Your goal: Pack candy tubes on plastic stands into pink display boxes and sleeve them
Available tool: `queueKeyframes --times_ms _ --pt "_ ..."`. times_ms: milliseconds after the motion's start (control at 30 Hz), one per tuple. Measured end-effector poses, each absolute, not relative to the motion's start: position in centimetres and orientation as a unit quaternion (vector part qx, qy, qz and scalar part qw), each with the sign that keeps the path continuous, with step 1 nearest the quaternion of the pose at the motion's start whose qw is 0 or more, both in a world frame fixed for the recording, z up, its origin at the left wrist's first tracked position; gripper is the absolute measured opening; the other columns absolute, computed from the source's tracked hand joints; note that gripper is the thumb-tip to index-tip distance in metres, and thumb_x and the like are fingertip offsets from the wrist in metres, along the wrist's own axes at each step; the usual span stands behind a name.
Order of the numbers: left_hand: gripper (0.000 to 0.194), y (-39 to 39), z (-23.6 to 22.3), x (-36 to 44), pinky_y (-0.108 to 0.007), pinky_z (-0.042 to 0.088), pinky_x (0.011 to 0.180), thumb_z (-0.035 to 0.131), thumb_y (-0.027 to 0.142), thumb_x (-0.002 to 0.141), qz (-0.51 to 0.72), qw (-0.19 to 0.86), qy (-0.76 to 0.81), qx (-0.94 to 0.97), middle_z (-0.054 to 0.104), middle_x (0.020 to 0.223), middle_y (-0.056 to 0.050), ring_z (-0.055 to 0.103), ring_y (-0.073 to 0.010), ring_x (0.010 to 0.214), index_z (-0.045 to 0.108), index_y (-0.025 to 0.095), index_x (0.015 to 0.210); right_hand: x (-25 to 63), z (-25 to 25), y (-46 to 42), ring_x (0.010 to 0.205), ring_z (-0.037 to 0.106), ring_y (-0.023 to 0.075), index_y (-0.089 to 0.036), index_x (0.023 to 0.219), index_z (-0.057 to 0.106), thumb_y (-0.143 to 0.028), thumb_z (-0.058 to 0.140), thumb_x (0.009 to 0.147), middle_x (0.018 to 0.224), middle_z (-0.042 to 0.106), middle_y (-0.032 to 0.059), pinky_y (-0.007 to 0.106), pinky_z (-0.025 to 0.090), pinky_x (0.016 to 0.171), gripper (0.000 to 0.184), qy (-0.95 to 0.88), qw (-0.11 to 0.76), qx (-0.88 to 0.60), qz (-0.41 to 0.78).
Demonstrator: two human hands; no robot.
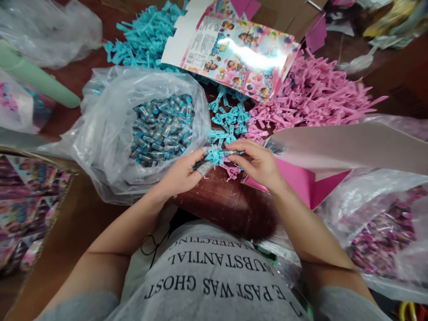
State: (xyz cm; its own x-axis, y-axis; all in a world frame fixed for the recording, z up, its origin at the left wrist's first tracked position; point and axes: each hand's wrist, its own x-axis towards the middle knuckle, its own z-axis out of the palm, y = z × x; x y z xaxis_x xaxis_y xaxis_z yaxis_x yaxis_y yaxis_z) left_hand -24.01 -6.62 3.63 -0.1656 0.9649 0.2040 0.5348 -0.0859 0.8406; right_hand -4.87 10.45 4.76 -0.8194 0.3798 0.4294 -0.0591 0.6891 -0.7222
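Note:
My left hand is closed on a small turquoise plastic piece; grey speckled wraps cover its thumb and a finger. Between the thumb and fingers of my right hand is a small slim tube, meeting the turquoise piece at one end. Whether the tube sits inside the piece I cannot tell. Just beyond the hands lie loose turquoise pieces, with a few pink pieces below. A clear plastic bag to the left holds many small blue-capped tubes.
Behind are a turquoise heap, a pink heap and printed cardboard sheets. An open pink-lined box stands at right, beside a bag of pink-capped tubes. A carton is at left.

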Motion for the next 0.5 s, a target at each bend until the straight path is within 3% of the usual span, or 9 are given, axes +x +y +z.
queueKeyframes --times_ms 167,300,500 --pt "0.019 -7.8 4.6 -24.9 -0.024 0.050 0.071 0.057 0.024 0.101 0.419 0.270 0.637 0.588 0.073 0.084 0.000 0.066 -0.0155 0.077 0.074 0.019 0.094 -6.0 5.9 9.2 0.115 0.074 0.0182 -0.025 0.126 0.072 -0.026 0.064 0.104 0.121 0.078 0.0056 0.035 0.062 0.102 0.023 -0.916 0.273 -0.003 0.293" --pt "0.024 -8.9 4.1 -25.4 -0.023 0.049 0.067 0.055 0.018 0.100 0.401 0.215 0.648 0.611 0.073 0.079 -0.001 0.067 -0.0141 0.074 0.074 0.019 0.085 -6.7 6.1 8.3 0.113 0.074 0.0178 -0.023 0.126 0.071 -0.028 0.060 0.107 0.122 0.077 0.0068 0.032 0.062 0.101 0.023 -0.937 0.244 0.025 0.248" --pt "0.029 -12.2 1.8 -25.9 -0.029 0.056 0.081 0.051 0.014 0.098 0.346 0.070 0.684 0.639 0.080 0.115 -0.009 0.076 -0.0211 0.099 0.078 0.019 0.105 -8.5 5.1 6.7 0.093 0.075 0.0184 -0.023 0.120 0.074 -0.041 0.052 0.110 0.106 0.080 0.0049 0.033 0.061 0.083 0.031 -0.937 0.110 -0.038 0.330"
